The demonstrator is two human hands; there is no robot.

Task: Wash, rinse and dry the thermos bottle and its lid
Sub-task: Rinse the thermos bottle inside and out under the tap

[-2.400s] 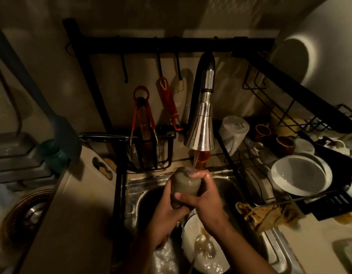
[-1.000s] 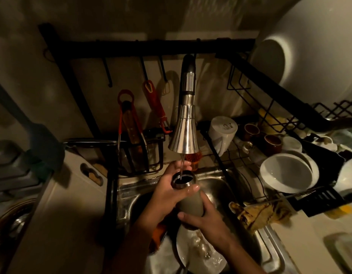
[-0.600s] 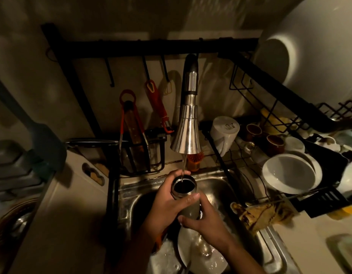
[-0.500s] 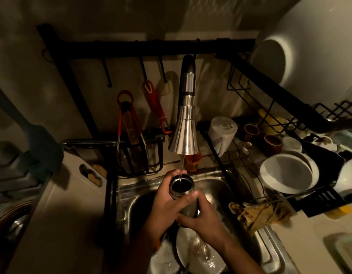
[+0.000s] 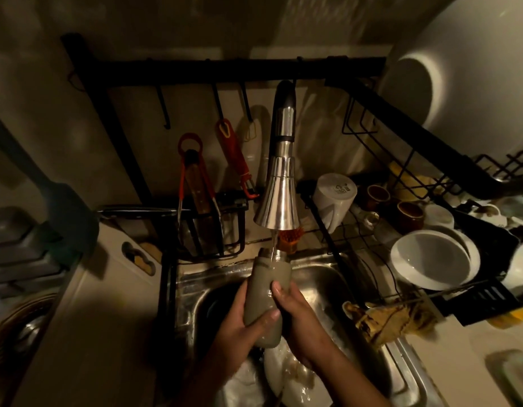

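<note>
Since half a second ago I have slid both hands down the bottle (image 5: 267,292) and tipped its mouth away from me, so the dark opening no longer faces me and the stream now strikes the neck. At nine o'clock a pale counter (image 5: 86,312) runs beside the sink (image 5: 313,277), with a teal bottle (image 5: 64,210) standing at its far end. At eleven o'clock red tongs (image 5: 189,177) and a red peeler (image 5: 235,155) hang against the wall. My left hand (image 5: 239,327) wraps the bottle's lower half from the left, thumb pressed across its front. The bottle stands nearly upright over the basin, leaning slightly to twelve o'clock, directly under the tap (image 5: 279,198), and an orange brush (image 5: 289,236) shows just behind the stream. My right hand (image 5: 301,315) curls round the bottle from the right, thumb laid up its side, fingers hidden behind it. At six o'clock, below my wrists, a white plate (image 5: 286,383) lies in the basin. I cannot pick out the lid anywhere. At four o'clock a crumpled rag (image 5: 389,318) sits on the sink's rim. At two o'clock an upturned white mug (image 5: 335,196) rests on the rack (image 5: 471,301), with brown cups (image 5: 408,214) and a white bowl (image 5: 430,258) further right.
</note>
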